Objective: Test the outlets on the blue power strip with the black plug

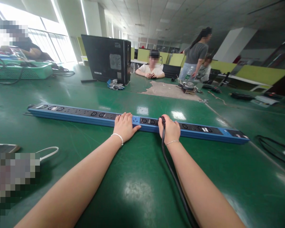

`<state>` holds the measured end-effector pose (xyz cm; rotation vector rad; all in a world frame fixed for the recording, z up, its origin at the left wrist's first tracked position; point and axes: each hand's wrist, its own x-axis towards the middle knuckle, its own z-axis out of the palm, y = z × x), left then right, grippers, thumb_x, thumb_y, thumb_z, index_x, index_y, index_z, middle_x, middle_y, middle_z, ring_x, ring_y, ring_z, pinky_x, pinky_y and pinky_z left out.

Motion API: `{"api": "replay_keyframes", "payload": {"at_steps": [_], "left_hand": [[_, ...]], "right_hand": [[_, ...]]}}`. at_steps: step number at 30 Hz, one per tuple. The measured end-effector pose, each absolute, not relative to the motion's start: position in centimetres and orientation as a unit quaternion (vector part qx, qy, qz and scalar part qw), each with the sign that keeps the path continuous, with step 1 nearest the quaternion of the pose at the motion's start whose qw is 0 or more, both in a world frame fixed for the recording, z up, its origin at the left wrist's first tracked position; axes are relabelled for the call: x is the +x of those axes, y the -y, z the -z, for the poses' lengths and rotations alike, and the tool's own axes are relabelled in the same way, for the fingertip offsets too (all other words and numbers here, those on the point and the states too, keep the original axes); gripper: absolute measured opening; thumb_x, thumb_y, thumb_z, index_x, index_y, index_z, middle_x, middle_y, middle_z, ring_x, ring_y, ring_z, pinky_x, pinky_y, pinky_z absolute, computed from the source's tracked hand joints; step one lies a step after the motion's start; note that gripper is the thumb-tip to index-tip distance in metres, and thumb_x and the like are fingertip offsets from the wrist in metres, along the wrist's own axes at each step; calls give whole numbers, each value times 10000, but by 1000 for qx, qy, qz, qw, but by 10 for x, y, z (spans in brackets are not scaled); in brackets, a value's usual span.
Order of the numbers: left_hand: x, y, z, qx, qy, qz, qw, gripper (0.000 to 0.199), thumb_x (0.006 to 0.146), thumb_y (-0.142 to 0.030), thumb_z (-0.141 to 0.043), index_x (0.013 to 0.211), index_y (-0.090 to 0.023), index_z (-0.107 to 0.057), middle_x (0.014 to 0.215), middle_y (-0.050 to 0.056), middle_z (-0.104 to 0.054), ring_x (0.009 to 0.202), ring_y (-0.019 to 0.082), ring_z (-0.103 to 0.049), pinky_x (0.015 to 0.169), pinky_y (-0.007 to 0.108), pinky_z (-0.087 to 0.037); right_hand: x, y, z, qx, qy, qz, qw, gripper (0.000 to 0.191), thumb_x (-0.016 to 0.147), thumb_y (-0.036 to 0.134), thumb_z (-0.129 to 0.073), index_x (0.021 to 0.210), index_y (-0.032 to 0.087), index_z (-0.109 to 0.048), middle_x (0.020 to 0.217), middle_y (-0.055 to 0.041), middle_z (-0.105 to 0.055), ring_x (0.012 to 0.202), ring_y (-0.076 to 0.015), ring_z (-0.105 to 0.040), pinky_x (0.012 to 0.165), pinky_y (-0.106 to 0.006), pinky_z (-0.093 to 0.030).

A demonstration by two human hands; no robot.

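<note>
The blue power strip [101, 119] lies on the green desk [137, 177] in front of me, crosswise to my forearms. Its long axis runs from side to side at a slight slant, so its right end sits nearer to me than its left end, and its sockets face up.

My hands are apart from each other, both on the strip. The left hand [123, 128] is clasped over it just left of its middle, fingers across the top and thumb along the near side. The right hand [170, 129], a little right of the middle, is closed on the black plug [163, 119]. Between them, the strip's blue socket section [136, 120] shows uncovered.

The plug is at the strip's top face, directly under my right fingers, so my right hand is the nearer one to it; I cannot tell whether it is seated in a socket. Its black cable [167, 163] runs off the strip's near side, towards me, beside my right forearm.

Beyond the strip, left of its middle, stand a computer tower [106, 58] and a pair of gloves [115, 85].
</note>
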<state>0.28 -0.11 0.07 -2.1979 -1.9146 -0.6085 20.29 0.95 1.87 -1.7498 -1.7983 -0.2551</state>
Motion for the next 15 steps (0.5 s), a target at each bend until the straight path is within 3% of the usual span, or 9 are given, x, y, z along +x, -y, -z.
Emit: {"api": "replay_keyframes", "payload": {"at_steps": [6, 15], "left_hand": [[3, 0, 0, -733, 644, 205, 71, 669, 848, -592, -406, 1337, -136, -436, 1412, 137, -462, 1347, 307, -328, 1100, 463, -215], [2, 0, -1, -734, 644, 204, 75, 666, 853, -594, -400, 1324, -126, -451, 1410, 135, -468, 1339, 306, -343, 1101, 464, -222]], "right_hand": [[205, -6, -11, -650, 687, 131, 299, 353, 913, 347, -363, 1087, 168, -613, 912, -122, -715, 905, -234, -637, 934, -393, -342], [213, -2, -2, -626, 704, 147, 302, 388, 926, 369, -360, 1163, 156, -581, 1050, -144, -691, 1009, -246, -617, 920, -380, -384]]}}
